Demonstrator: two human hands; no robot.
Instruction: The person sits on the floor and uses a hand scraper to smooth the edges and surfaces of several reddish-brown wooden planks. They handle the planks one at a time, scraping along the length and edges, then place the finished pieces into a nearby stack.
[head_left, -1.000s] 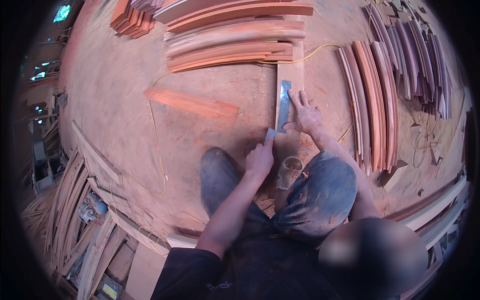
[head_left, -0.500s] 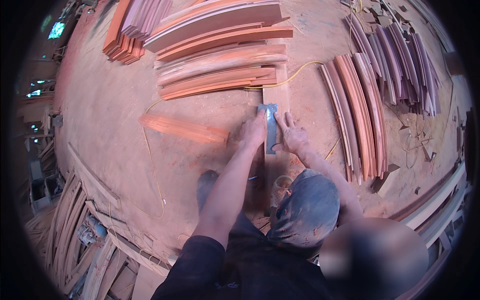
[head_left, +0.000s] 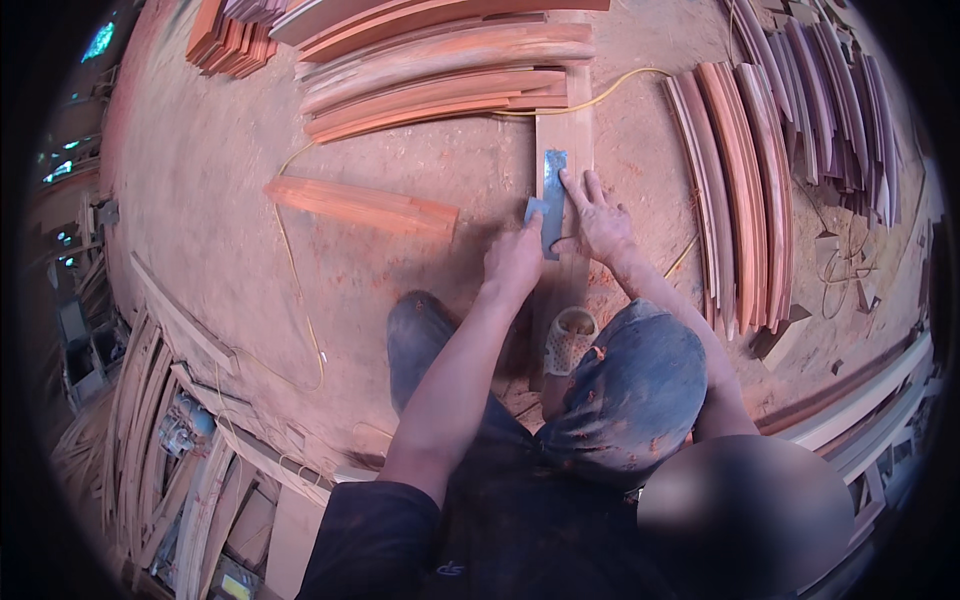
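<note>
A narrow blue-grey flat strip [head_left: 555, 180] lies lengthwise on a plain wooden board [head_left: 578, 135] in front of me. My left hand [head_left: 515, 255] is closed on a small flat blue-grey piece [head_left: 535, 206], which sits at the strip's left edge about halfway along. I cannot make out the exact kind of either blue-grey thing. On the right side, my right hand [head_left: 603, 225] has its fingers spread, with the index finger and thumb against the strip's right edge. The board's near end is partly hidden by shadow and my leg.
Curved reddish planks [head_left: 450, 95] are stacked ahead, crossing the board. More curved planks [head_left: 735, 190] stand right, with darker pieces [head_left: 835, 120] beyond. A lone reddish piece [head_left: 360, 207] and a yellow cord [head_left: 287, 240] lie left. Wood strips [head_left: 130, 430] and a power tool [head_left: 187, 430] are lower left.
My left hand has slid toward me along the strip, from its far end to about its middle, with the small piece. My right hand stays beside the strip. The whole view has shifted.
</note>
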